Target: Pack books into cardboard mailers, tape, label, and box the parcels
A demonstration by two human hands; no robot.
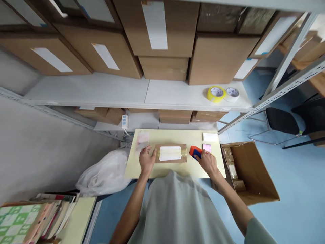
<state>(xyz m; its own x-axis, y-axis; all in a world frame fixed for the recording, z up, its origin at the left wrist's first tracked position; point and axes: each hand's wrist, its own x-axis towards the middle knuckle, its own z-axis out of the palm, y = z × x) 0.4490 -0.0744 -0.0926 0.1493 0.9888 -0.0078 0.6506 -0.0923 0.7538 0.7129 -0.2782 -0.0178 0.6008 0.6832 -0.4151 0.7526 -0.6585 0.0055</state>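
- Left hand [147, 159]: thumb and fingers spread apart, nothing gripped. Thumb right at the near left end of the package; can't tell if it touches.
- Package [170, 153]: brown, lying flat, long side crosswise, directly right of the left hand and left of the right hand, so between the two. White label [169, 157] faces up, shiny tape at both ends.
- Right hand [207, 162]: closed around the tape dispenser [195, 151], orange and blue. Its orange end points left toward the package, just beside its right end, gap visible.
- Phone [207, 147]: just forward of right hand, screen lit.
- White stack [210, 137]: past the phone, farther forward of the same hand.
- Pinkish sheet [142, 139]: forward and slightly left of left hand.
- Pale yellow table [175, 135]: under both hands and the package.
- Open carton [259, 169]: right of right hand, off the table edge, small boxes [232, 170] inside along its left side.
- Yellow tape roll [215, 94]: on the shelf [167, 93], well forward of right hand; white tape roll [232, 94] beside it.
- White plastic bag [105, 173]: left of left hand, beside the table.
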